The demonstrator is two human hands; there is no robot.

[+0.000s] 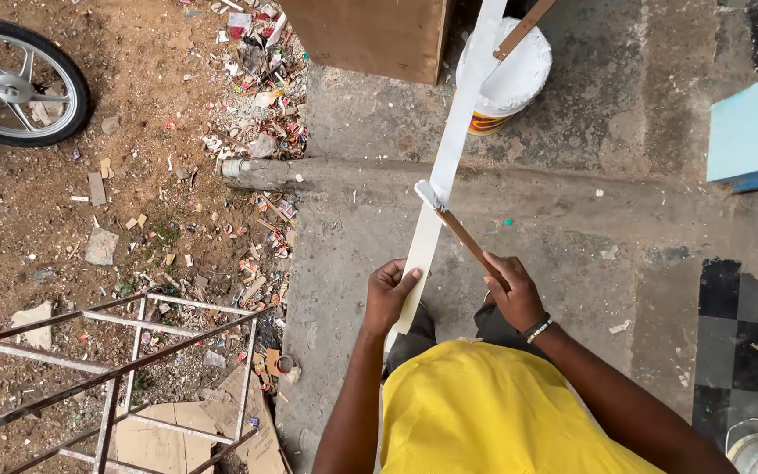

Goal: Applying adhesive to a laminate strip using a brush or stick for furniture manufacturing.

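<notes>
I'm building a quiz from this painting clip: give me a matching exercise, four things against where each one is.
Things:
1. paintbrush
2. white strip
3. paint bucket
4. wheel

Places:
a. top left, on the dirt
b. in the right hand
c. steadied by the left hand
d. top centre, on the concrete

Pairs: 1-b, 2-c, 3-d, 4-a
</notes>
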